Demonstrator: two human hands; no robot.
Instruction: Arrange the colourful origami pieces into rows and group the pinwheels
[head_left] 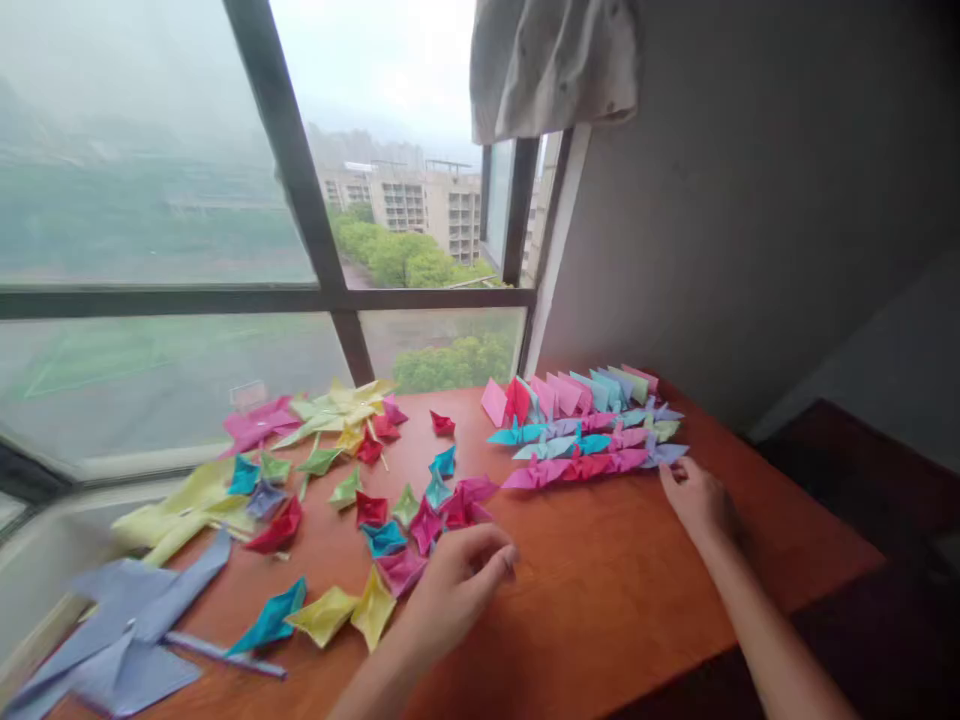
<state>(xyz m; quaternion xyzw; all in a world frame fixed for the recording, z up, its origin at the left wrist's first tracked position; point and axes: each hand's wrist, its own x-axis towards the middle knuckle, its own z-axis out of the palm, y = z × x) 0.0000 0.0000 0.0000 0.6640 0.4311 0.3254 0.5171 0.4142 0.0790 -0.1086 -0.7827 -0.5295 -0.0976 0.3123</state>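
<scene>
My right hand (699,502) is at the right end of the front row of folded paper cranes, its fingers curled together at the near edge of a pale violet paper crane (666,453). Pink and red cranes (589,466) continue that row to the left, and a second row of cranes (574,442) lies just behind it. My left hand (469,575) hovers over the table with loosely bent fingers, the thumb apart from them and nothing between. Beside it are small folded paper boats, among them a pink one (401,570) and a yellow one (373,608).
Behind the cranes stands a row of folded paper pieces (559,394). Paper pinwheels, including a blue-violet one (131,625) and a yellow one (184,510), lie at left among more boats. A window (337,297) borders the wooden table (600,580); a grey wall (712,200) rises at right.
</scene>
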